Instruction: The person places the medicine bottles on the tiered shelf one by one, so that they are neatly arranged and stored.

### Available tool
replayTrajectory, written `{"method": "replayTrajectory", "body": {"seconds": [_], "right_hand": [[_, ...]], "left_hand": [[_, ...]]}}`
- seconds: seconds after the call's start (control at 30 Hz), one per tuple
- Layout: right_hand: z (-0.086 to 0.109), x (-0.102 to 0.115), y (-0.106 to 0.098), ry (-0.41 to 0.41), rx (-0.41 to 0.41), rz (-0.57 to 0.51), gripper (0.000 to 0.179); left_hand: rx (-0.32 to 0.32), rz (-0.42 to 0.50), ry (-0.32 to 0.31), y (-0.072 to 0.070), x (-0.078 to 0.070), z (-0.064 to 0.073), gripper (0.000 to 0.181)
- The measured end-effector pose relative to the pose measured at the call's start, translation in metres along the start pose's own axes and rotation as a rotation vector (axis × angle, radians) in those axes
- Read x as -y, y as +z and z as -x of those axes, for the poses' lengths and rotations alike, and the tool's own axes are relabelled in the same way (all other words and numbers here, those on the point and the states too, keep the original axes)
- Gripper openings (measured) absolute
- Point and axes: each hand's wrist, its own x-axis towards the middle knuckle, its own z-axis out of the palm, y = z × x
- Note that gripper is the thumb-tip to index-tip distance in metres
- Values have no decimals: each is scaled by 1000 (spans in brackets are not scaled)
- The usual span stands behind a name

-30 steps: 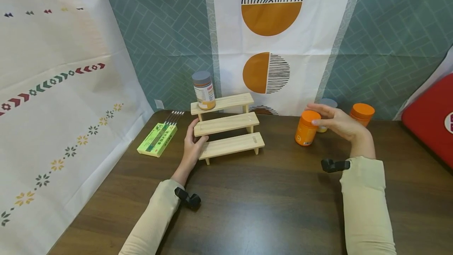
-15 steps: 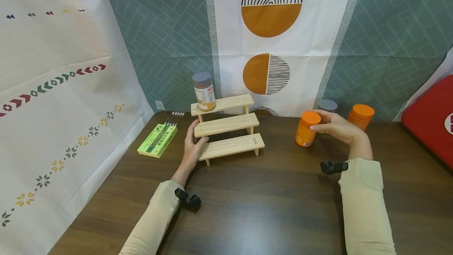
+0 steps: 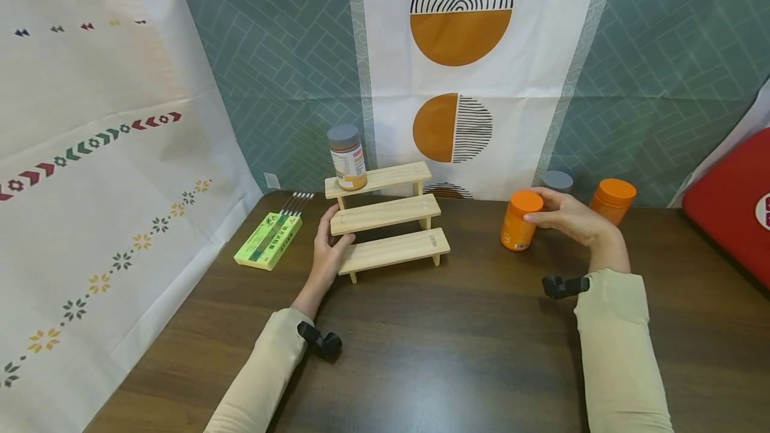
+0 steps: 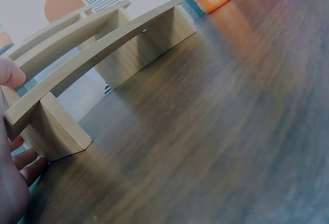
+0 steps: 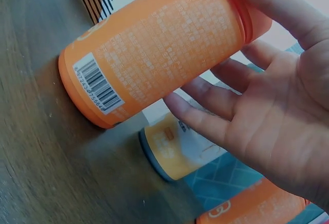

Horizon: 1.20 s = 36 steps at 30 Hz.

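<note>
On the left, a three-tier wooden display stand (image 3: 388, 214) has its left end gripped by my left hand (image 3: 327, 252). In the left wrist view the thumb lies near the boards, and the fingers (image 4: 32, 168) come behind the end leg. A jar with a grey lid (image 3: 349, 164) stands on the top tier. My right hand (image 3: 574, 216) holds an orange bottle (image 3: 517, 227) by its orange lid, thumb in front. In the right wrist view the other fingers (image 5: 211, 124) spread behind the bottle, whose printed side and barcode face the camera.
Behind the right hand stand a grey-lidded jar (image 3: 557, 180) and another orange bottle (image 3: 613, 200). A green box (image 3: 267, 240) with cotton swabs (image 3: 297, 203) lies left of the stand. A red object (image 3: 734, 199) is at the far right. Patterned cloths hang behind the table.
My right hand has slid left and down from above the lid to its right side, uncovering more of the grey-lidded jar behind. The left hand and the stand stay put.
</note>
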Motion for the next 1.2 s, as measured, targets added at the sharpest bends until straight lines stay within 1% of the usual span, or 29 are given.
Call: {"method": "replayTrajectory", "body": {"seconds": [0.1,0.2,0.37,0.57,0.87,1.0,1.03,1.2], "right_hand": [[-1,3,4,-10,11,4,64],[-2,7,7,-32,27,-5,59],[-4,17,13,-83,37,-60,50],[-9,29,24,-130,30,-108,50],[-25,41,40,-173,9,-186,41],[-29,49,49,-195,-6,-215,40],[-29,51,51,-202,-8,-217,41],[-27,60,63,-230,-25,-215,40]], "left_hand": [[2,-9,-1,-1,-1,1,66],[3,-21,-9,-1,-2,2,67],[6,-33,-8,-2,-3,2,68],[-4,-22,-4,-2,-4,2,68],[-14,-28,13,-5,-4,-2,68],[-9,-22,2,-5,-5,-3,68],[-1,-19,-3,-5,-6,-3,68],[29,-35,-12,-2,-23,6,68]]}}
